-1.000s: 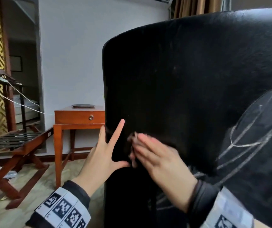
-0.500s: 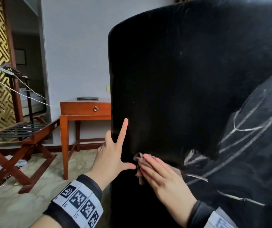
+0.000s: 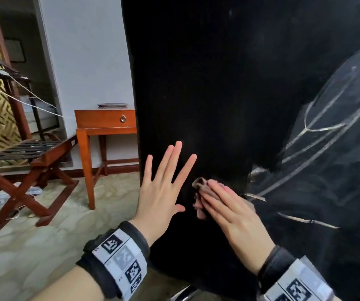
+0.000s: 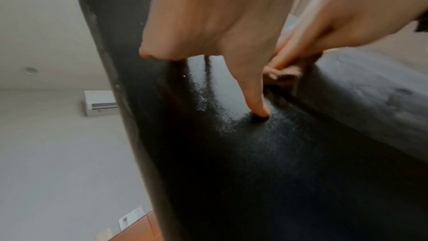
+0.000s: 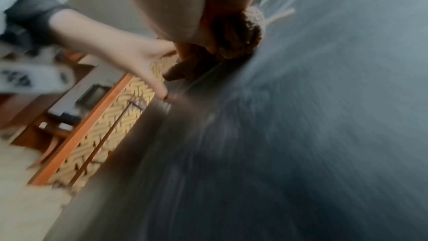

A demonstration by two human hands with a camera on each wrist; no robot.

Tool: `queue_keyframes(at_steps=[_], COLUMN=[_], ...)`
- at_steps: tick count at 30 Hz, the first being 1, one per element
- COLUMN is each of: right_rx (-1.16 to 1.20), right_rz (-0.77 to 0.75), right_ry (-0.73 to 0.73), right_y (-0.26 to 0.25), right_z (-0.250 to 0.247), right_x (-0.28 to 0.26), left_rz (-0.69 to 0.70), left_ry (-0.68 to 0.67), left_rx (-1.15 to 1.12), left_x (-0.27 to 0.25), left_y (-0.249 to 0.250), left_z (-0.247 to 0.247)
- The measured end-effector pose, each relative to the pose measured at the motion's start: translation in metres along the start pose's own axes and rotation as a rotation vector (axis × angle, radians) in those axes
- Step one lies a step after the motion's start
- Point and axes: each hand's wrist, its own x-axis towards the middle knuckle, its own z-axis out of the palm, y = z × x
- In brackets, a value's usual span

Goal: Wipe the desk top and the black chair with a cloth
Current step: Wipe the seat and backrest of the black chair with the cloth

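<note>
Well to the left of the fingers, a folding wooden luggage rack (image 3: 22, 153) and a wooden side table (image 3: 105, 120) with one drawer are seen, apart from the work. The left hand (image 3: 164, 192) is laid flat on the black leather chair back (image 3: 207, 83), its fingers (image 3: 170, 158) straight and spread and nothing gripped. The chair is judged to be braced this way so that it is not pushed off or turned by the rubbing. Just right of the left thumb, a small brown cloth (image 3: 199, 193) is pressed against the leather under the straight fingers (image 3: 218, 192) of the right hand (image 3: 233, 211), so that pressure is spread across the wipe. Whether the cloth is also pinched by the thumb cannot be told. Right of those fingers, clear plastic film (image 3: 337, 148) is seen wrapped over a black part of the seat.
</note>
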Motion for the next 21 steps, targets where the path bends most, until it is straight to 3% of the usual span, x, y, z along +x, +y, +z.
queue_keyframes(at_steps=[2,3,4,6,7,9,10,12,13,15,17,19,21], right_rx=[-0.175,-0.608,-0.918,-1.186,-1.180,-0.870,-0.479,0.293,0.563,0.806,0.721,0.152,-0.210], right_rz=[-0.202,-0.319,-0.486,-0.491,-0.555,-0.582,-0.477,-0.066,0.041,0.108,0.138,0.016,-0.068], right_ry=[-0.162,-0.106,-0.139,-0.143,-0.128,-0.147,-0.237,-0.302,-0.309,-0.297,-0.162,0.035,-0.115], right_y=[0.018,0.016,0.014,-0.001,-0.010,0.001,0.007,0.014,0.029,0.048,0.049,0.023,0.001], right_z=[-0.002,-0.010,-0.023,-0.031,-0.033,-0.033,-0.030,-0.015,-0.013,-0.009,-0.003,-0.001,-0.016], right_x=[-0.028,-0.037,-0.031,-0.007,0.005,0.018,0.017,-0.001,-0.019,-0.048,-0.059,-0.052,-0.022], left_rz=[0.010,0.010,0.012,0.011,0.012,0.013,0.013,0.012,0.018,0.047,0.091,0.117,0.100], left_ry=[-0.023,-0.024,-0.013,-0.027,-0.028,-0.044,-0.048,-0.057,-0.068,-0.086,-0.110,-0.109,-0.079], left_rx=[0.030,0.029,0.034,0.026,0.026,0.027,0.022,0.017,0.025,0.046,0.085,0.095,0.070], left_x=[0.001,0.002,0.002,0.001,0.001,0.001,0.001,0.000,-0.002,-0.006,-0.012,-0.016,-0.016], left_y=[0.003,0.003,0.002,0.001,0.002,0.003,0.003,0.004,0.004,0.006,0.009,0.011,0.011], left_z=[-0.001,0.000,0.001,0.000,0.000,0.000,0.001,0.001,0.001,0.002,0.003,0.002,0.001])
